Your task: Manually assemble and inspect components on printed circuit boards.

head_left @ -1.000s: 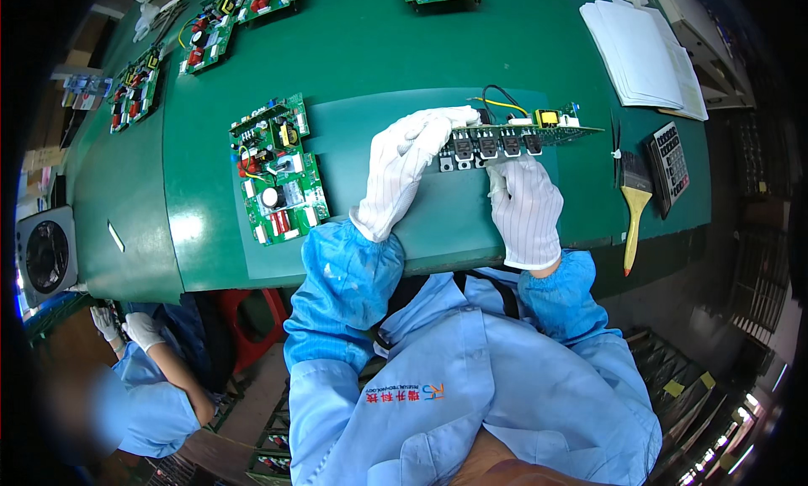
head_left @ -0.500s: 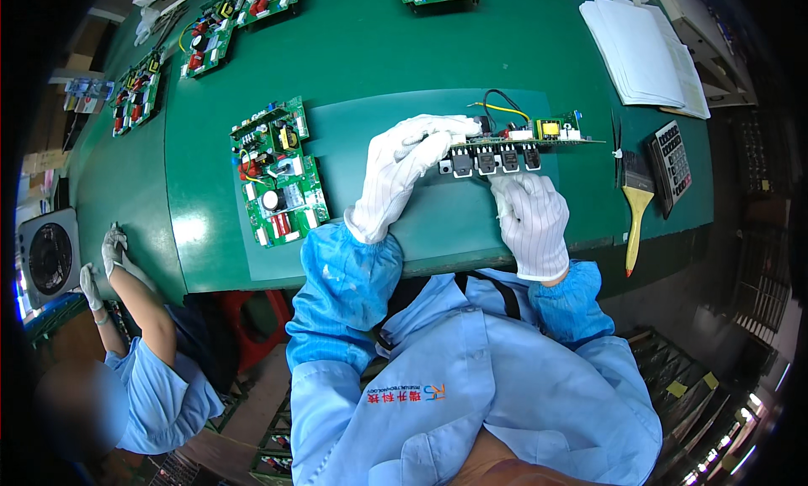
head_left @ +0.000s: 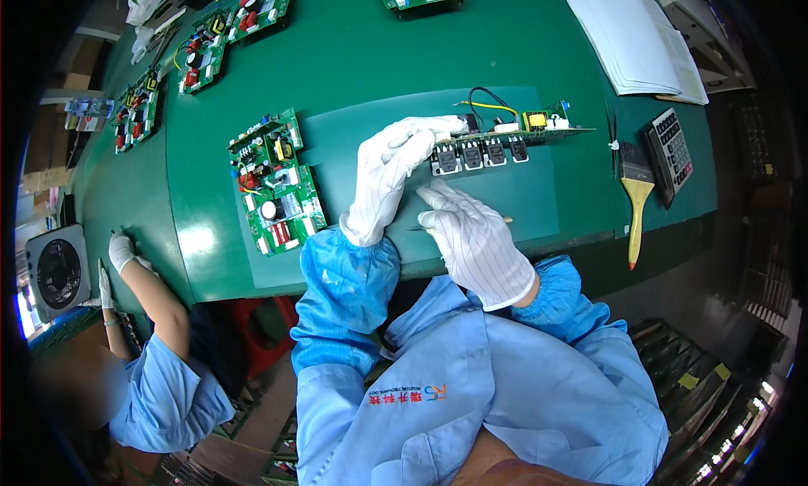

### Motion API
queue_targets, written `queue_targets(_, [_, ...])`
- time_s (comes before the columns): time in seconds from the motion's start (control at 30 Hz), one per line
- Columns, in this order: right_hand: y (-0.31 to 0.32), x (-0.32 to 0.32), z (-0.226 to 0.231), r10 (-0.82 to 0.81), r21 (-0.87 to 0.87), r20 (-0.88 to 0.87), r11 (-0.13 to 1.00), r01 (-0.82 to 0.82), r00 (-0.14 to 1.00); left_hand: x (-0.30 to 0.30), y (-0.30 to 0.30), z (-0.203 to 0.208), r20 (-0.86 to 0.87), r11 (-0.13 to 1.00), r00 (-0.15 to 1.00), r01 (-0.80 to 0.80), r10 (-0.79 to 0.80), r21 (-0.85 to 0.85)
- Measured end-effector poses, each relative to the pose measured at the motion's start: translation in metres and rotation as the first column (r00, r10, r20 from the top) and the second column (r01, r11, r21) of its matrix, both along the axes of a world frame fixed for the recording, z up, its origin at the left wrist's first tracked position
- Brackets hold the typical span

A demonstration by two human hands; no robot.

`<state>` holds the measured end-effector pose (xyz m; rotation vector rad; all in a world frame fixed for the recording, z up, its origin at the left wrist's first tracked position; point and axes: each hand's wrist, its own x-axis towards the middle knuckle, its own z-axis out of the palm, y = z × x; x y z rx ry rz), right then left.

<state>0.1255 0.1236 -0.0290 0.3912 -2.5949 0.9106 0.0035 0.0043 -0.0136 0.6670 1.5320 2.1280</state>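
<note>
My gloved left hand (head_left: 389, 170) grips the left end of a green circuit board (head_left: 551, 135), tilted so that I see it nearly edge-on. A row of black flat transistors (head_left: 471, 154) with metal tabs hangs along its near side. A yellow transformer and looped black and yellow wires stand on its far side. Below the board and apart from it, my gloved right hand (head_left: 480, 242) is closed around a thin stick-like tool (head_left: 507, 220); a pale end shows on the right and a fine tip on the left. Its kind is mostly hidden.
Another populated circuit board (head_left: 278, 183) lies left on the green mat, with several more boards (head_left: 202, 53) farther back. To the right are a yellow-handled brush (head_left: 637, 204), a calculator (head_left: 671, 154), tweezers (head_left: 613, 141) and papers (head_left: 635, 53). A co-worker (head_left: 168, 385) sits left near a fan (head_left: 57, 271).
My right hand has moved left and toward me, away from the transistors; the thin tool now shows in it. My left hand still holds the board. The whole view has shifted slightly.
</note>
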Motion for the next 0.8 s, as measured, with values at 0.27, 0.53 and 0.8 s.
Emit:
queue_targets(0.27, [0.008, 0.005, 0.008, 0.113, -0.099, 0.174, 0.99, -0.096, 0.978, -0.001, -0.003, 0.0, -0.017, 1.0, 1.0, -0.009, 0.009, -0.015])
queue_targets(0.53, [0.052, 0.015, 0.012, -0.197, 0.144, 0.055, 0.972, 0.188, 0.979, 0.0, -0.001, 0.007, -0.004, 0.998, 1.0, -0.01, 0.01, -0.055])
queue_targets(0.8, [0.095, 0.026, 0.029, -0.564, -0.465, 0.433, 0.528, 0.71, 0.703, 0.0, 0.0, 0.014, -0.02, 0.989, 0.998, -0.064, 0.061, -0.13])
